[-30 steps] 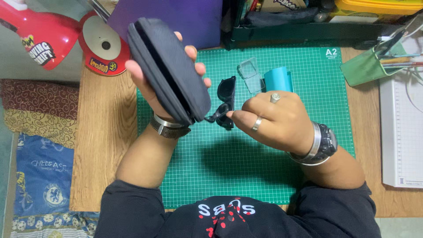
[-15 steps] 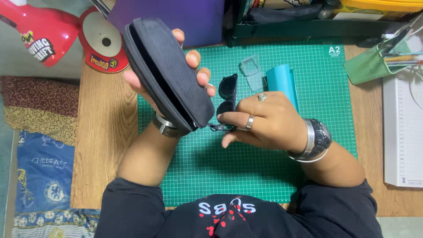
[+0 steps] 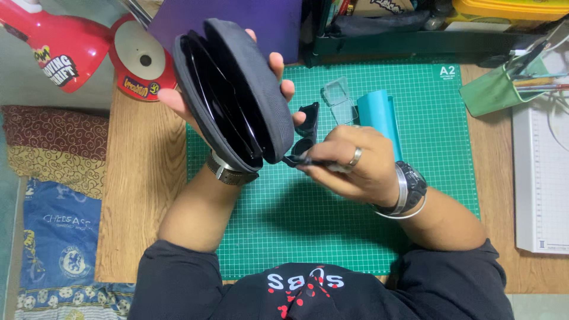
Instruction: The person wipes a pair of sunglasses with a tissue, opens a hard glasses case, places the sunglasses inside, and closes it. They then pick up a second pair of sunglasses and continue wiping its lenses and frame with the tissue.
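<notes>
A: What did each hand have hold of?

B: The left hand (image 3: 237, 95) gripped a dark grey zip case (image 3: 234, 98), fingers wrapped round its back and thumb on the near edge, holding it up above the left part of the green cutting mat (image 3: 332, 237). The right hand (image 3: 349, 163) pinched the folded sunglasses (image 3: 305, 133) by one arm, fingertips pressed together on it, just right of the case.

A: Had anything changed from a moment earlier?

B: Yes. The case had tipped so that its open mouth faced up and towards the glasses; before, it showed mostly its closed side. The right hand had also drawn in, so the glasses nearly touched the case's lower edge. To me that read as lining the two up.

A: Was anything inside the case?

B: The lining looked dark and glossy; I could not tell if it held anything, it may have been bare.

A: And around them?

B: Beyond the right hand, a small clear plastic box (image 3: 339, 98) and a teal roll (image 3: 379, 115) lay on the mat. A green pouch (image 3: 492, 95) with tools stood far right, a red lamp (image 3: 71, 53) far left.
</notes>
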Available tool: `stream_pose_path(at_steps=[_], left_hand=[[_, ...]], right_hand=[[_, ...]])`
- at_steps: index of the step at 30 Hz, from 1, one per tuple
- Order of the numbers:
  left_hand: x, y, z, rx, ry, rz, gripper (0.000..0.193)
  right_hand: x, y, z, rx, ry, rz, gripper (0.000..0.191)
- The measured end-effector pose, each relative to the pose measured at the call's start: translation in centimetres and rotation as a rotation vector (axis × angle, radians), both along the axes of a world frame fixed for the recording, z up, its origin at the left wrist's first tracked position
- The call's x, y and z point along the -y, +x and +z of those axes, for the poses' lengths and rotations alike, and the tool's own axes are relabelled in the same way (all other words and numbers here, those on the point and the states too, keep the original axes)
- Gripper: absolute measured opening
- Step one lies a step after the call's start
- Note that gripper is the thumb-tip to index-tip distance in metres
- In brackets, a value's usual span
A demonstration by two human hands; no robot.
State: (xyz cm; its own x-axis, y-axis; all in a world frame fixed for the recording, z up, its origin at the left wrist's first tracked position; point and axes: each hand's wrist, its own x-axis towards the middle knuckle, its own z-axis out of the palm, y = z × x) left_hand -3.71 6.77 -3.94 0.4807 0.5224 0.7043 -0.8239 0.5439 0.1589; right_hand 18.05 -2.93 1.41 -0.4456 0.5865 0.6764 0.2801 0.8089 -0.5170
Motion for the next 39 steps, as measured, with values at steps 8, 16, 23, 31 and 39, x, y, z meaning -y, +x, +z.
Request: stream_pose_path(at_steps=[8,16,23,31,39], left_hand=[[0.9,-0.1,-0.8,-0.19,-0.166,0.207,0.081],[3.2,0.7,2.6,-0.759,0.265,0.933,0.068],[3.6,1.7,5.4,-0.972,1.165,1.768,0.055],[4.5,1.8,5.5,-1.197,1.294,2.224,0.04],[4.4,0.7,5.1,-1.378,1.455,2.496,0.034]], right_hand=[[0.3,0.4,-0.8,-0.279,-0.094,-0.065,0.066],[0.4,0.8,0.2,-0.139,0.122,-0.218,0.027],[1.1,1.5,1.3,-0.266,0.014,-0.231,0.038],[1.1,0.7,2.1,0.209,0.34,-0.427,0.05],[0.4,0.9,2.2,0.271,0.292,-0.339,0.022]])
